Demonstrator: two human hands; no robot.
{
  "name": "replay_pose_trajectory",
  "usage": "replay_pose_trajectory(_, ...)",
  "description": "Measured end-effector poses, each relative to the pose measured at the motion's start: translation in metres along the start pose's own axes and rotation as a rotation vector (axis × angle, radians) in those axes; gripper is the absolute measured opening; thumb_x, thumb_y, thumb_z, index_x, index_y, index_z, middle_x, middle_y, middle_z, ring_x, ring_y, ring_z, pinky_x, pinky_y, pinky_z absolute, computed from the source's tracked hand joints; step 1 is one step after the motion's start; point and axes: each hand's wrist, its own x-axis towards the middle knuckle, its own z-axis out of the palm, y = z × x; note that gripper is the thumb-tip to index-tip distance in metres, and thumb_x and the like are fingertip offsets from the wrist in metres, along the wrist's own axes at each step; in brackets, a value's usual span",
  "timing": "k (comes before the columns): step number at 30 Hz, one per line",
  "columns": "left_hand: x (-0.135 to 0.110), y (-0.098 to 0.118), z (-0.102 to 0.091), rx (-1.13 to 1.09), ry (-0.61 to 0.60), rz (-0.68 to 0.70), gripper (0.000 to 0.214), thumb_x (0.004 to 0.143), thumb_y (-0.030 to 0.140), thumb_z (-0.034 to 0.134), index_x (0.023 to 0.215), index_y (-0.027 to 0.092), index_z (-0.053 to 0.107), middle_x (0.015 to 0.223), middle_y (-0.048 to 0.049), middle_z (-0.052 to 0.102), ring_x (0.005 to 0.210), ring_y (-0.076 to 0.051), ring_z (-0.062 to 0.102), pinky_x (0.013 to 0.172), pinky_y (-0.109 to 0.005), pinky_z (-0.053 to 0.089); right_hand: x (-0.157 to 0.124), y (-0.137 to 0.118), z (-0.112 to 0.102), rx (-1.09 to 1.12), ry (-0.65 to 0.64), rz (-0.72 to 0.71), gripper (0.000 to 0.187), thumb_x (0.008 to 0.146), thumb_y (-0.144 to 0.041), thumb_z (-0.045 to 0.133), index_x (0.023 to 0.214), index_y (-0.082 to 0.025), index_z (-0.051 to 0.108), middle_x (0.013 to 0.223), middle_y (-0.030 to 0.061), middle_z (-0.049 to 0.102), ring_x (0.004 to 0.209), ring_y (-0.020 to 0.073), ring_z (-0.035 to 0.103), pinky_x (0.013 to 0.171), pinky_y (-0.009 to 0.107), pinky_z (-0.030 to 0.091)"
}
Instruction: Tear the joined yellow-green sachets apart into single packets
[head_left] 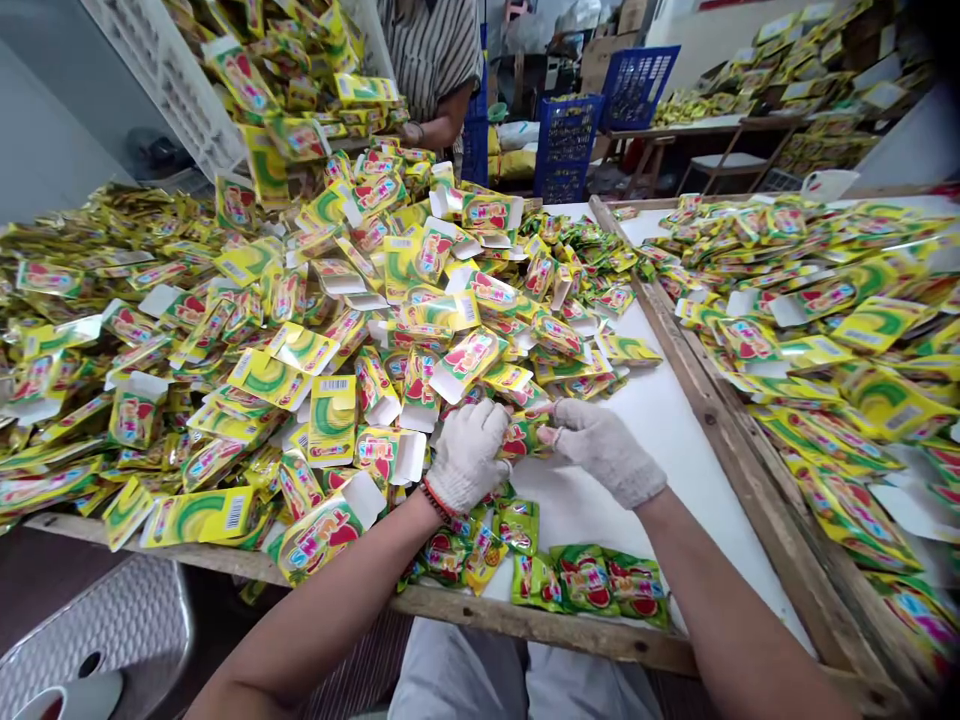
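Both my hands wear off-white knitted gloves with bare fingertips. My left hand (471, 455) is closed, its fingers curled at the left end of a small green and red candy packet (523, 436). My right hand (609, 452) pinches at the packet's right end, with thumb and forefinger together. The fingers partly hide the packet. Below them, several green sachets (517, 526) lie loose, and a strip of joined sachets (589, 580) rests near the table's front edge. Left of my hands is a big heap of yellow open-ended cartons (332, 422).
Wooden strips (705, 400) border the white tabletop (652, 420); more cartons (817, 350) lie beyond on the right. A tilted white crate (172, 80) with cartons stands at the back left beside a person in a striped top (431, 60). Blue crates (568, 150) stand behind.
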Motion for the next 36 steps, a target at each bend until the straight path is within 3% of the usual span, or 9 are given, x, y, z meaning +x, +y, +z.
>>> replay_pose_trajectory(3, 0.001, -0.003, -0.002, -0.019, 0.017, -0.039, 0.052, 0.068, 0.027, 0.066, 0.118, 0.019, 0.052, 0.108, -0.0073, 0.057, 0.098, -0.027, 0.051, 0.083, -0.040, 0.043, -0.006, -0.006, -0.007, 0.143, -0.069, 0.135, 0.019, 0.076, -0.033, 0.056, 0.081, -0.017, 0.065, 0.066, 0.0007, 0.065, 0.052, 0.0130, 0.060, 0.048, 0.022, 0.046)
replay_pose_trajectory(9, -0.003, -0.001, 0.004, -0.087, -0.009, 0.042, 0.060, 0.068, 0.024, 0.066, 0.125, 0.019, 0.051, 0.119, -0.0112, 0.057, 0.107, -0.030, 0.051, 0.089, -0.043, 0.042, -0.014, -0.015, 0.006, 0.444, -0.576, 0.154, 0.023, 0.081, -0.038, 0.055, 0.086, -0.016, 0.057, 0.053, 0.0008, 0.062, 0.045, 0.0134, 0.058, 0.044, 0.021, 0.041)
replay_pose_trajectory(14, 0.000, 0.000, -0.005, -0.580, 0.017, 0.033, 0.048, 0.080, 0.037, 0.063, 0.123, 0.017, 0.053, 0.111, -0.0096, 0.061, 0.104, -0.026, 0.056, 0.089, -0.038, 0.044, -0.013, -0.017, 0.004, 0.324, -0.351, 0.117, 0.025, 0.081, -0.041, 0.055, 0.078, -0.016, 0.055, 0.047, -0.0007, 0.059, 0.039, 0.0109, 0.051, 0.040, 0.020, 0.038)
replay_pose_trajectory(18, 0.004, -0.004, -0.012, -1.168, -0.153, -0.071, 0.034, 0.086, 0.045, 0.057, 0.104, 0.016, 0.058, 0.095, -0.0037, 0.064, 0.084, -0.017, 0.060, 0.072, -0.026, 0.048, -0.019, -0.021, -0.005, 0.202, -0.032, 0.104, 0.026, 0.080, -0.039, 0.058, 0.091, -0.016, 0.064, 0.046, -0.0028, 0.057, 0.040, 0.0118, 0.051, 0.040, 0.021, 0.039)
replay_pose_trajectory(21, 0.004, -0.006, -0.012, -1.309, -0.168, -0.109, 0.040, 0.081, 0.049, 0.062, 0.100, 0.015, 0.058, 0.089, -0.0022, 0.064, 0.078, -0.014, 0.058, 0.070, -0.024, 0.047, -0.027, -0.021, -0.007, 0.143, 0.188, 0.103, 0.028, 0.076, -0.035, 0.064, 0.096, -0.016, 0.067, 0.057, -0.0015, 0.062, 0.047, 0.0121, 0.056, 0.046, 0.022, 0.045)
replay_pose_trajectory(26, 0.003, 0.001, -0.009, -1.184, -0.158, -0.024, 0.033, 0.083, 0.045, 0.061, 0.095, 0.015, 0.060, 0.088, -0.0015, 0.062, 0.078, -0.013, 0.055, 0.071, -0.024, 0.046, -0.043, -0.015, 0.000, 0.164, 0.045, 0.148, 0.029, 0.075, -0.034, 0.063, 0.097, -0.016, 0.065, 0.059, -0.0011, 0.063, 0.045, 0.0112, 0.056, 0.040, 0.020, 0.040)
replay_pose_trajectory(29, 0.003, 0.006, -0.005, -1.168, -0.276, 0.020, 0.034, 0.080, 0.044, 0.064, 0.098, 0.015, 0.061, 0.091, -0.0028, 0.063, 0.082, -0.015, 0.057, 0.074, -0.026, 0.047, -0.054, -0.008, 0.007, 0.225, -0.071, 0.230, 0.019, 0.076, -0.035, 0.060, 0.082, -0.017, 0.058, 0.048, -0.0034, 0.057, 0.040, 0.0109, 0.053, 0.038, 0.018, 0.036)
replay_pose_trajectory(32, 0.002, 0.011, 0.002, -1.197, -0.407, 0.068, 0.042, 0.074, 0.044, 0.070, 0.104, 0.015, 0.064, 0.097, -0.0053, 0.066, 0.092, -0.020, 0.060, 0.081, -0.029, 0.049, -0.065, -0.005, 0.009, 0.140, -0.055, 0.273, 0.021, 0.080, -0.038, 0.054, 0.071, -0.019, 0.053, 0.041, -0.0046, 0.051, 0.036, 0.0095, 0.046, 0.037, 0.019, 0.033)
replay_pose_trajectory(36, -0.003, 0.020, 0.009, -1.206, -0.408, 0.088, 0.039, 0.074, 0.044, 0.070, 0.101, 0.015, 0.068, 0.099, -0.0058, 0.067, 0.095, -0.021, 0.061, 0.089, -0.033, 0.047, -0.072, -0.005, 0.008, -0.165, 0.053, 0.143, 0.030, 0.081, -0.037, 0.053, 0.056, -0.021, 0.047, 0.043, -0.0039, 0.048, 0.043, 0.0094, 0.046, 0.042, 0.021, 0.031)
